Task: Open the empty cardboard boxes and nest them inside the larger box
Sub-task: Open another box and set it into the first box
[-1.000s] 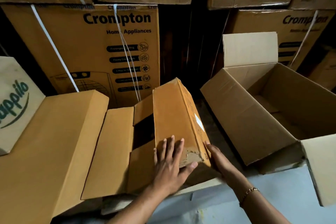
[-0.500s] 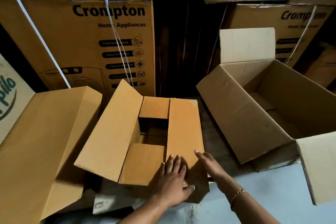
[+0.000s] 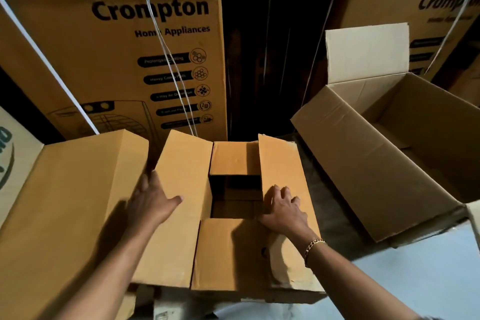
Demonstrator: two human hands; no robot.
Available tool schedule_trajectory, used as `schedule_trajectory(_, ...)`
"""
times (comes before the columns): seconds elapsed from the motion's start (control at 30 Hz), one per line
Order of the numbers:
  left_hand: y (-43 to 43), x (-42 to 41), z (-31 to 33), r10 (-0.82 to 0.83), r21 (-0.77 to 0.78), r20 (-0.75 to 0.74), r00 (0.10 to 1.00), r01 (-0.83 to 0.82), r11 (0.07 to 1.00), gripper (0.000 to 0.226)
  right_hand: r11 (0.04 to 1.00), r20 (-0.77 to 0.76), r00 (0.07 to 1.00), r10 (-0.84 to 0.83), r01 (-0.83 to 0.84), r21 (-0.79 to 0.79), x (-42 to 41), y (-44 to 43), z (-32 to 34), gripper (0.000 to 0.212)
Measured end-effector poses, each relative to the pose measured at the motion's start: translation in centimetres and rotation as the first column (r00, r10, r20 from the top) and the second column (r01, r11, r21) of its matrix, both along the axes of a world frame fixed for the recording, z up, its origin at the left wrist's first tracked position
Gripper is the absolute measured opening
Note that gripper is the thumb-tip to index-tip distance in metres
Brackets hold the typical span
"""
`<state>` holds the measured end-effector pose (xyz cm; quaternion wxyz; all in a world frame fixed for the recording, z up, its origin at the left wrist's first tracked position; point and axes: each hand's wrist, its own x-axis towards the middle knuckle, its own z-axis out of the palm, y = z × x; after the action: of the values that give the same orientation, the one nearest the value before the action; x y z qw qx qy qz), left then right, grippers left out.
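Stacked cartons (image 3: pixel 124 60) ahead; my left hand (image 3: pixel 153 197) lies flat on the small box (image 3: pixel 233 254), my right hand (image 3: pixel 284 206) grips its flap (image 3: pixel 283 163), nearer the larger box (image 3: pixel 363 163).

The right hand (image 3: pixel 284 209) hides its thumb; the larger box (image 3: pixel 363 163) runs off-frame
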<state>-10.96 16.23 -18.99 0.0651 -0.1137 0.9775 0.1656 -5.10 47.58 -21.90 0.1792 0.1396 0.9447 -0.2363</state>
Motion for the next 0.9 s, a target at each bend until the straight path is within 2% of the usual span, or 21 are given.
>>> schedule_trajectory(0.07,-2.4,-0.6,-0.5,0.042,0.221,0.112,0.993,-0.066,0.973,0.109,0.999,0.016,1.000,-0.002,0.003,-0.039,-0.3,1.1,0.6,0.097)
schedule_trajectory(0.17,-4.3,-0.3,-1.0,0.087,0.440,0.135,0.987,-0.139,0.887,0.095,0.983,0.033,0.994,-0.106,0.109,-0.147,0.3,4.5,2.1,0.075)
schedule_trajectory(0.2,-4.5,-0.3,-1.2,0.115,0.550,0.127,0.985,-0.167,0.818,0.081,0.970,0.044,0.989,-0.142,0.148,-0.193,0.6,5.5,2.6,0.073)
schedule_trajectory(0.27,-4.3,-0.2,-1.0,0.085,0.676,0.165,0.983,-0.175,0.716,0.043,0.965,0.025,0.987,-0.156,0.158,-0.210,1.2,6.2,3.3,0.071)
schedule_trajectory(0.33,-3.5,-0.5,-1.2,0.016,0.710,0.163,0.987,-0.128,0.692,0.026,0.983,-0.013,0.993,-0.114,0.110,-0.150,1.2,4.9,3.9,0.082)
schedule_trajectory(0.4,-2.5,-0.8,-0.9,0.012,0.700,0.158,0.987,-0.120,0.704,0.034,0.992,0.016,0.997,-0.079,0.080,-0.100,0.8,2.3,4.2,0.104)
schedule_trajectory(0.47,-1.6,-1.1,-0.7,-0.014,0.666,0.139,0.990,-0.083,0.741,0.050,1.000,0.066,0.998,-0.008,0.009,-0.018,0.5,0.3,3.4,0.112)
schedule_trajectory(0.57,0.0,-0.4,0.9,-0.064,0.549,0.113,0.992,-0.009,0.836,0.052,0.997,0.073,0.997,0.027,-0.032,0.074,0.4,-0.3,2.8,0.094)
schedule_trajectory(0.63,0.1,-0.2,1.3,-0.063,0.491,0.120,0.991,-0.005,0.871,0.070,0.996,0.068,0.997,-0.031,0.026,0.084,0.9,0.6,3.3,0.081)
schedule_trajectory(0.7,0.2,-0.1,1.3,-0.070,0.444,0.125,0.990,0.008,0.896,0.084,0.995,0.076,0.994,-0.075,0.069,0.075,1.5,1.6,3.6,0.077)
schedule_trajectory(0.83,2.7,0.4,2.2,-0.121,0.275,0.096,0.988,0.090,0.957,0.058,0.997,0.078,0.996,-0.039,0.034,0.066,1.6,0.4,3.3,0.105)
schedule_trajectory(0.9,3.8,0.6,2.3,-0.146,0.204,0.082,0.986,0.126,0.971,0.054,0.994,0.088,0.996,0.019,-0.027,0.101,1.3,-0.6,2.5,0.106)
